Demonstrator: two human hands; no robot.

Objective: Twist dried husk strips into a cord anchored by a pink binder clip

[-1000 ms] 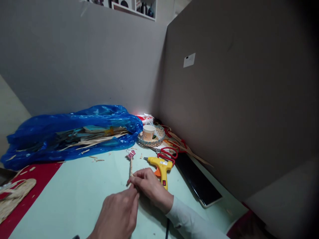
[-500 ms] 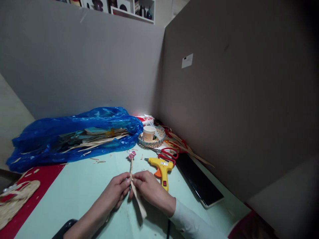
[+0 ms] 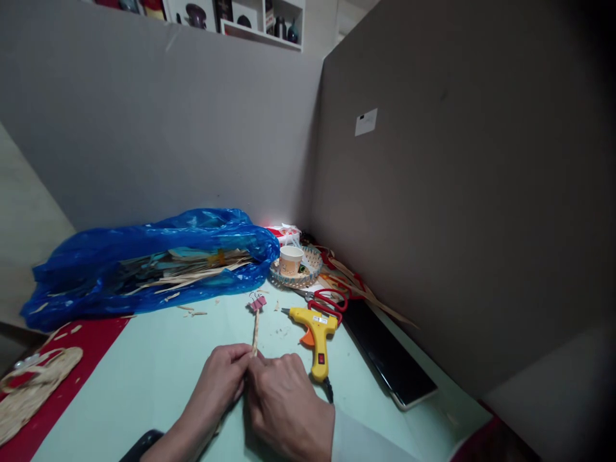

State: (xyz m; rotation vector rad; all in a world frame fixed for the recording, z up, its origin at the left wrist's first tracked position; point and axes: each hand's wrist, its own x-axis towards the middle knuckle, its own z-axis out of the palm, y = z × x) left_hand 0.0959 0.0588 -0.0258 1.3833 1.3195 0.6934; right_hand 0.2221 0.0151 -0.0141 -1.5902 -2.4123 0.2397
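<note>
Head view: a narrow, pale twisted strip (image 3: 256, 328) runs straight ahead from the fingertips of the 2 hands, its far end meeting a pink clip (image 3: 258, 304) that lies on the table (image 3: 168, 359) beyond them. The left hand (image 3: 217, 382) has its thumb and forefinger pinched on the near part of the strip. The right hand (image 3: 289, 394) is curled knuckles up, just beside the left fingertips and touching them; its own fingertips are hidden, so I cannot tell what they grip. Just ahead and to the right of the right hand lies a yellow glue gun (image 3: 320, 333), its nozzle turned to the left and its black cord (image 3: 328, 390) trailing back toward the right wrist. Beyond the gun are red-handled scissors (image 3: 310, 296), and farther to the right of the right hand lies a flat black slab (image 3: 387, 353). Well ahead of both hands, a paper cup (image 3: 291, 261) stands in a shallow woven basket (image 3: 312, 276). Ahead and left of the left hand, a blue plastic bag (image 3: 96, 247) gapes around loose straw strips (image 3: 192, 273); well to its left, 1 woven slipper (image 3: 36, 391) lies on red cloth (image 3: 94, 356)
</note>
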